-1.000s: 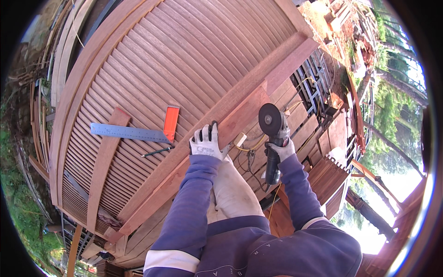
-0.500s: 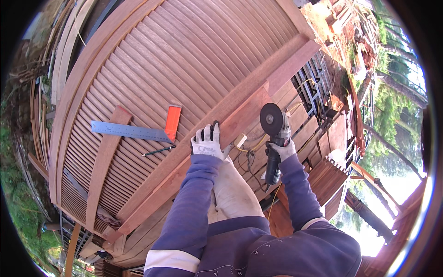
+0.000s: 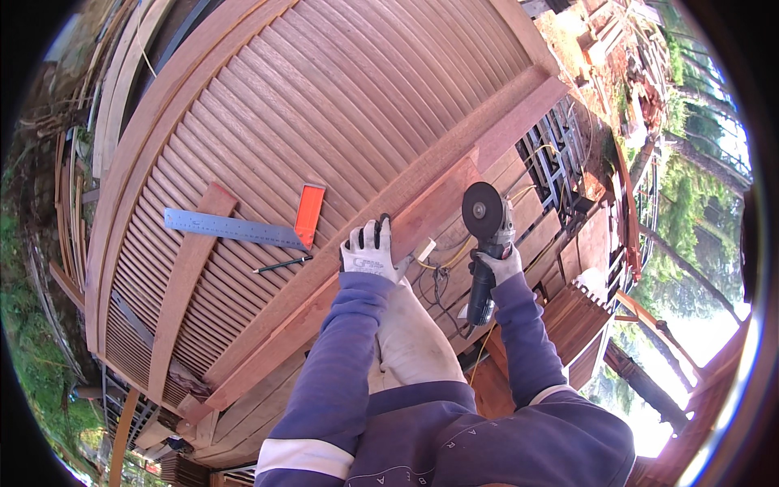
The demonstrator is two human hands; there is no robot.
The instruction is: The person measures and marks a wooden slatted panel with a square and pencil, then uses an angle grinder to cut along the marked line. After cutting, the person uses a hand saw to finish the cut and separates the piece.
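Observation:
My right hand (image 3: 501,264), in a pale glove, is wrapped round the body of a dark angle grinder (image 3: 482,296). Its flat black disc (image 3: 484,209) points up and away from me, apart from the wood. My left hand (image 3: 367,250), gloved in white with dark fingertips, lies on a reddish wooden rail (image 3: 434,203), fingers stretched across it. Beyond that hand, a square with a metal blade (image 3: 235,228) and an orange handle (image 3: 309,216) rests on a large slatted wooden panel (image 3: 365,89). A dark pencil (image 3: 281,265) lies just below the square.
A loose wooden strip (image 3: 185,300) crosses the slats at left, under the square's blade. Cables (image 3: 442,276) run over the plank floor (image 3: 507,187) near the grinder. Dark metal framing (image 3: 545,150) and stacked timber (image 3: 574,321) stand to the right, with trees beyond.
The view has shifted very slightly. Both hands keep their places, the left on the rail and the right round the grinder.

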